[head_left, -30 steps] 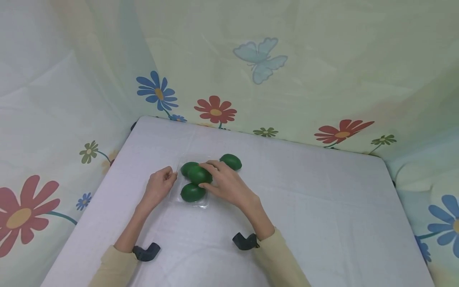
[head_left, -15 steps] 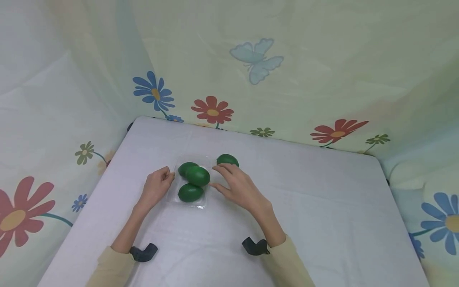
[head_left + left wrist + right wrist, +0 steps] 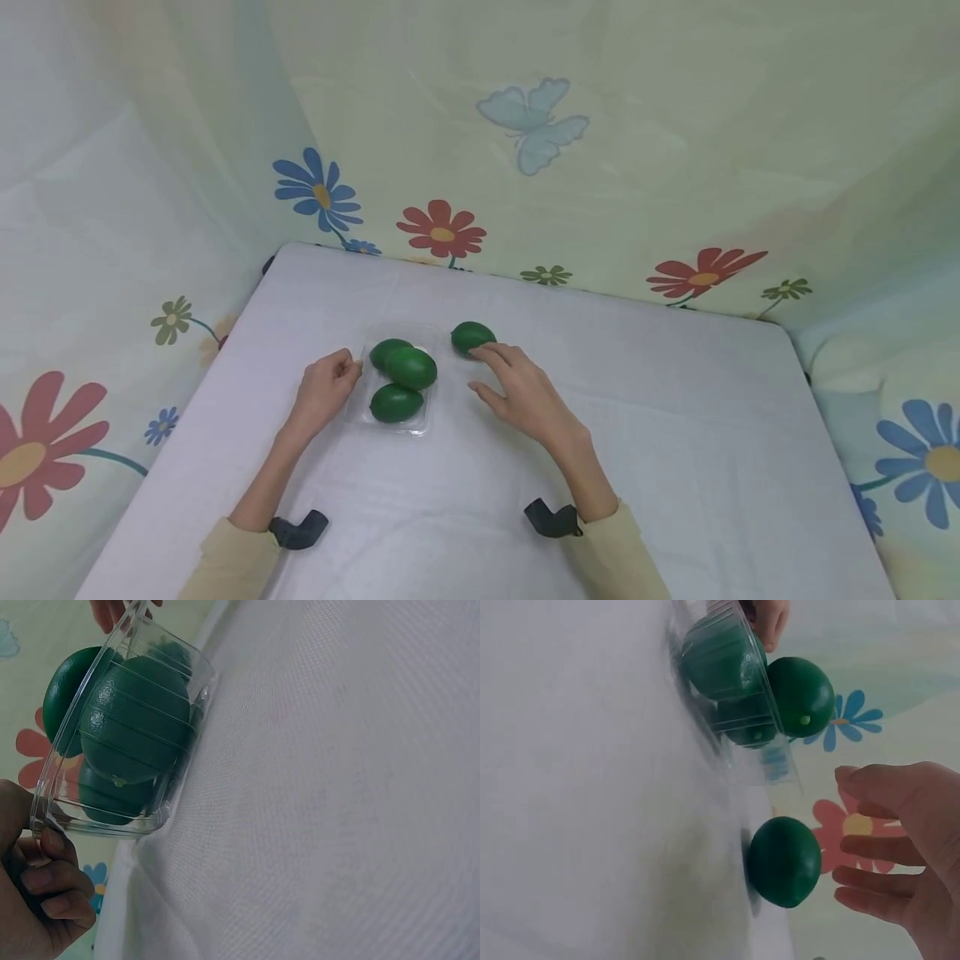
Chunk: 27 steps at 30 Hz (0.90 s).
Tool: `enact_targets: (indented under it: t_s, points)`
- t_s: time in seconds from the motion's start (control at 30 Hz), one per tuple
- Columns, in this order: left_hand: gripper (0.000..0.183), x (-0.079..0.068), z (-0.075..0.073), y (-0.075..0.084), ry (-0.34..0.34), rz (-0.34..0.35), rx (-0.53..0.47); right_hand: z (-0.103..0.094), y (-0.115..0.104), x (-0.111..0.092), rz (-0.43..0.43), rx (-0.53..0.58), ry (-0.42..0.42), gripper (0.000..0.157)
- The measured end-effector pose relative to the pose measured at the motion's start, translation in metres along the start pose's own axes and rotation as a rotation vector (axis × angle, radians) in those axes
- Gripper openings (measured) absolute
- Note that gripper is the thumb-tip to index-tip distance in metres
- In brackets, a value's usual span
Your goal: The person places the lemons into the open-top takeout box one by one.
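My left hand (image 3: 327, 387) pinches the left rim of a clear plastic container (image 3: 411, 432), thumb and curled fingers at its edge in the left wrist view. Three green limes are in it: one at the front (image 3: 396, 404), one at the back (image 3: 381, 353), and one on top (image 3: 411, 368) that rises above the rim in both wrist views. A fourth lime (image 3: 469, 335) lies on the table just right of the container. Over its near right side hovers my right hand (image 3: 527, 398), thumb and fingers spread with nothing between them; the right wrist view shows a gap to that lime (image 3: 784, 861).
A white cloth covers the table (image 3: 675, 433). Behind it hangs a pale curtain (image 3: 675, 142) printed with flowers and a butterfly. Each wrist carries a black camera mount, the left one (image 3: 300, 530) and the right one (image 3: 553, 518) both low over the cloth.
My right hand has let go of the top lime, leaving it on the others, and has moved right to the lone lime. The left hand stays at the container's rim.
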<state>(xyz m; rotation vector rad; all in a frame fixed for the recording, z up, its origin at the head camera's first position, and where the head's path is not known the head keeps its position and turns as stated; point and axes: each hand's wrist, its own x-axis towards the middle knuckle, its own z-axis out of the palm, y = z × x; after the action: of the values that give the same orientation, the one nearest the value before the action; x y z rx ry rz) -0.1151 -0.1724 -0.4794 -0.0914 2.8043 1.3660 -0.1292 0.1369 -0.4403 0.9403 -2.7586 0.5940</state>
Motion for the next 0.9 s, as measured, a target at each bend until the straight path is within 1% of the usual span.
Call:
enact_targets:
  t_s: [0.23, 0.4, 0.63, 0.9]
  points:
    - [0.03, -0.002, 0.0, 0.0, -0.006, -0.008, -0.001, 0.008, 0.014, 0.014, 0.04, 0.005, 0.006, 0.055]
    - [0.03, -0.002, 0.0, -0.001, 0.0, -0.005, -0.002, 0.015, 0.023, 0.025, 0.08, 0.013, -0.011, 0.061]
    - [0.03, 0.0, 0.0, 0.001, 0.004, 0.005, -0.001, 0.024, 0.033, 0.041, 0.127, 0.054, -0.051, 0.066]
    - [0.03, 0.0, 0.0, 0.0, -0.001, 0.0, -0.004, 0.038, 0.042, 0.052, 0.166, 0.08, -0.137, 0.068]
